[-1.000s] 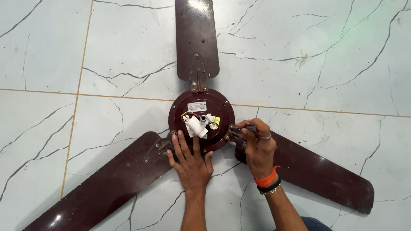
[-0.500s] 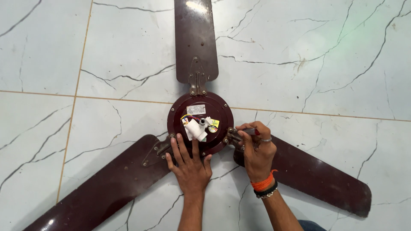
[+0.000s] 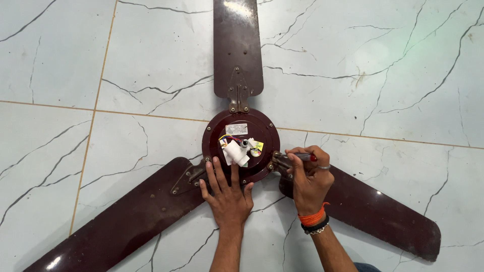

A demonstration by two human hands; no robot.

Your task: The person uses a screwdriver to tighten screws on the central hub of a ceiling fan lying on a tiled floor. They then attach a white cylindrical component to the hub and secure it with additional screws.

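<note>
Ceiling fan [image 3: 241,146] in dark maroon lies flat on a pale marble-patterned tile floor [image 3: 393,75], its three blades spread out — one pointing to the top of the view, one running to the lower left, one to the lower right. The round motor housing [image 3: 214,136] sits at the centre, with a white cylindrical capacitor [image 3: 235,152], a few coloured wires and small labels on its face.

The left hand [image 3: 228,194] rests open and flat, fingers spread, pressing on the lower edge of the housing just beside the lower-left blade's bracket [image 3: 189,175]. The right hand [image 3: 310,177] is closed around a screwdriver [image 3: 295,157] with a red-tipped handle — its shaft points left, to the bracket where the lower-right blade [image 3: 373,211] meets the housing. An orange thread and dark bands circle the right wrist.
</note>
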